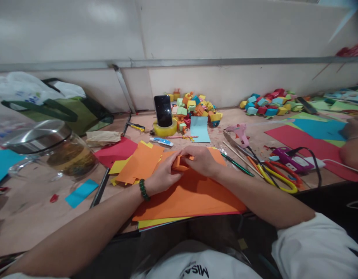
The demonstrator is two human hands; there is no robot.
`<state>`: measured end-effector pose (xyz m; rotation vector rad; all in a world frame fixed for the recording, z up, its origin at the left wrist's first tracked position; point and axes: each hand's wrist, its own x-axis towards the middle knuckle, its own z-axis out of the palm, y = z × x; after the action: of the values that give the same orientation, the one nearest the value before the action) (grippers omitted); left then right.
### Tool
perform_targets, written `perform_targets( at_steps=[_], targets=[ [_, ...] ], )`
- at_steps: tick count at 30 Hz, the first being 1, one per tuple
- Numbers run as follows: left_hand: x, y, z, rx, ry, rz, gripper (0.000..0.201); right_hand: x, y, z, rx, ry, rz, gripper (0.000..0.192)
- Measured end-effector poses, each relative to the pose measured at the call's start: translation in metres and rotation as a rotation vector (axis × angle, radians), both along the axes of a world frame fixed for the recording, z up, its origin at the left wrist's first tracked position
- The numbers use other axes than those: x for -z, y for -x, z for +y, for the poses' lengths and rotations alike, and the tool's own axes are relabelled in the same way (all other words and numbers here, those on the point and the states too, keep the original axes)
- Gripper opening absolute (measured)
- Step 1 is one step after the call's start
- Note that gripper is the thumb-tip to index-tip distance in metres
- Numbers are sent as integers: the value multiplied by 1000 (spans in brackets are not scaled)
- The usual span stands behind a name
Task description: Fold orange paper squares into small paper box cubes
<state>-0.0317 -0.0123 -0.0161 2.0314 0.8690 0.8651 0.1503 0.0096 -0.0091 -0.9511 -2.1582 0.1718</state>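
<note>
Orange paper piece pinched in both grips, left hand and right hand, above the orange sheet; I'd press creases firmly.

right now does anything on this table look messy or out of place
Nothing looks spilled or broken. Both hands, left and right, fold a small orange paper piece over an orange sheet. The loose orange sheets lie fanned and askew, and small red scraps dot the table.
</note>
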Motion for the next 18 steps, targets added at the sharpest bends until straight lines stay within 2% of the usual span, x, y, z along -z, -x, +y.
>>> perform_targets(
  at_steps=[4, 8, 14, 18],
  targets=[
    [4, -2, -1, -27, 44, -3, 81, -1, 2, -4, 74, -159, -74, 11],
    [1, -6, -3, -30, 59, -35, 69, -6, 2, -8, 42, -250, -105, 17],
    [0, -1, 0, -91, -42, 49, 70, -11, -6, -7, -108, -196, -46, 18],
    [3, 2, 2, -114, -86, 99, 72, -12, -10, -5, -98, -179, -82, 22]
  ],
)
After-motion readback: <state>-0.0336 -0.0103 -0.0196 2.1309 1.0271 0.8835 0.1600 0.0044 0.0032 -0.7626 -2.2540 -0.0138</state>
